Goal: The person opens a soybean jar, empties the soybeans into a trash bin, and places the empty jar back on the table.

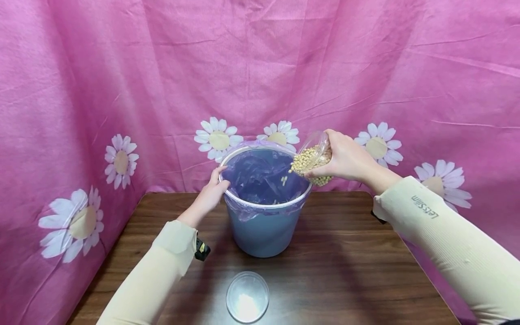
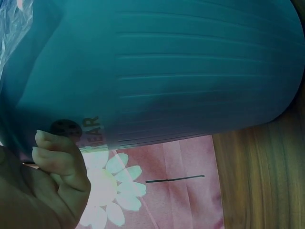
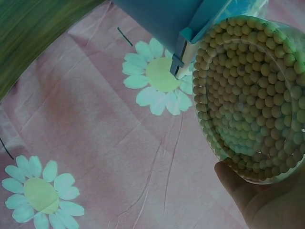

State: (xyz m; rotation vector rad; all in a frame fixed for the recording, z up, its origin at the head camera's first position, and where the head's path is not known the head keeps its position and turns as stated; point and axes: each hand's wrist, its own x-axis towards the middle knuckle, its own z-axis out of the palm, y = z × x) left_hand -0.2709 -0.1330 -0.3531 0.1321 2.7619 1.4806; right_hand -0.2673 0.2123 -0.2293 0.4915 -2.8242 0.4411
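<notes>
A blue-grey trash can (image 1: 263, 232) stands upright on the table, lined with a thin purple plastic bag (image 1: 253, 174) folded over its white rim. At the can's left side my left hand (image 1: 208, 195) grips the rim, thumb and fingers bent over it. My right hand (image 1: 352, 158) holds a clear plastic jar (image 1: 323, 143) of yellow soybeans (image 1: 305, 160), tilted mouth-down over the can's right edge. A few beans fall from its mouth into the can. The right wrist view shows the jar's round base (image 3: 245, 100) packed with beans. The can's bottom is hidden.
A round clear lid (image 1: 248, 297) lies flat near the front of the brown wooden table (image 1: 337, 266). Pink cloth (image 1: 243, 67) printed with white daisies hangs behind and along both sides.
</notes>
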